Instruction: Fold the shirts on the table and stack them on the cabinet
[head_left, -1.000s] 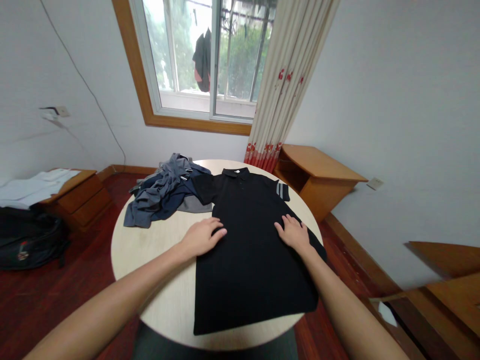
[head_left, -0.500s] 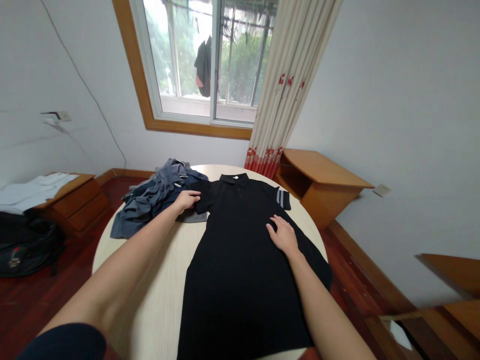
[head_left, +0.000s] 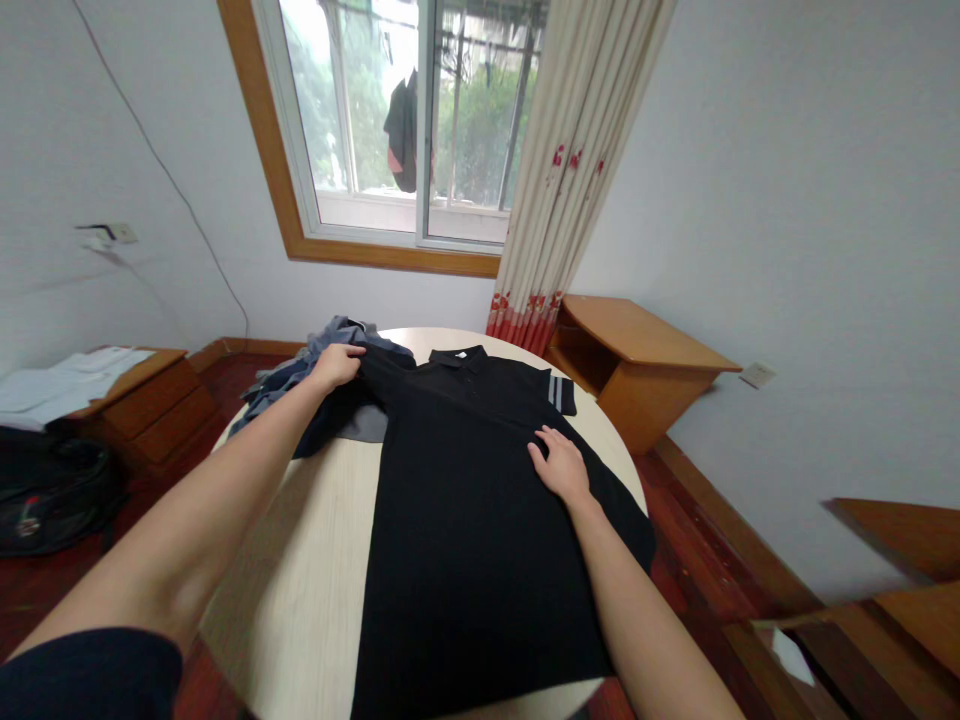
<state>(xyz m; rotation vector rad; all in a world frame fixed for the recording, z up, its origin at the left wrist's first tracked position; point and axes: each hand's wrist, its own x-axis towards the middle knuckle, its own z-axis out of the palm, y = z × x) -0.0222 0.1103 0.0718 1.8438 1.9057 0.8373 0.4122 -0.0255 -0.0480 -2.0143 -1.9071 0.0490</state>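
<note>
A black polo shirt lies spread over the round table, its collar toward the window and its hem toward me. My left hand pinches the end of the left sleeve and holds it raised off the table, so the cloth is pulled taut to the shoulder. Flat on the right part of the chest rests my right hand, fingers apart. The other sleeve, with two grey stripes, lies on the table beyond it. Behind my left hand is a heap of grey and navy clothes, partly covered by my arm.
Against the right wall stands a wooden desk. A patterned curtain hangs beside the window. At left are a wooden cabinet with papers on it and a black bag. More wooden furniture is at lower right.
My left hand has lifted the sleeve and drawn it up and to the left, stretching that side of the polo shirt. My right hand stays on the chest.
</note>
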